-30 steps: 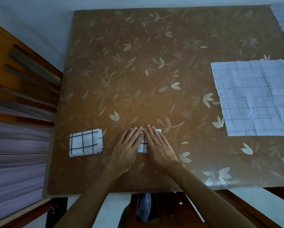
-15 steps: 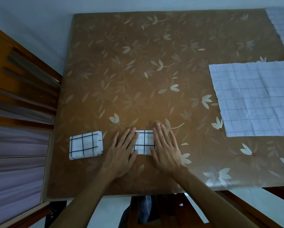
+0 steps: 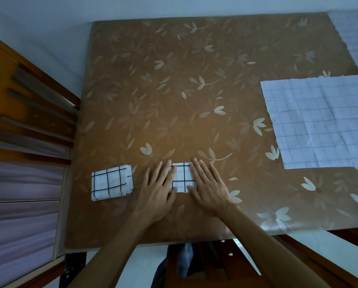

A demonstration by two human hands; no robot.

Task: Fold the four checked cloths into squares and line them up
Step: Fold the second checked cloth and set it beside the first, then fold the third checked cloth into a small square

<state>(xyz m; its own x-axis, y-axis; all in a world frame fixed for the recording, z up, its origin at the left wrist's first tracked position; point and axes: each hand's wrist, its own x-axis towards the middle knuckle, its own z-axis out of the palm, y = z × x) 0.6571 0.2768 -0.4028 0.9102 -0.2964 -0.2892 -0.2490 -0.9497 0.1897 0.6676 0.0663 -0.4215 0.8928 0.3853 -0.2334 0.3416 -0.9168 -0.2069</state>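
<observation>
A folded white cloth with black checks [image 3: 111, 182] lies near the table's front left. To its right a second folded checked cloth [image 3: 182, 177] lies under both my hands. My left hand [image 3: 158, 191] presses flat on its left edge, fingers straight. My right hand [image 3: 209, 187] lies flat on its right edge. A large unfolded checked cloth [image 3: 321, 123] is spread out at the right. Another unfolded checked cloth [image 3: 355, 36] shows at the far right corner, cut off by the frame.
The table [image 3: 174, 90] has a brown leaf-patterned cover. A wooden chair back [image 3: 28, 113] stands at the left beside the table edge. Dark wooden furniture and a bit of fabric [image 3: 184, 262] show below the front edge.
My hands have slid apart from the middle of the second folded cloth toward its left and right edges, uncovering its checked top. The view has shifted slightly.
</observation>
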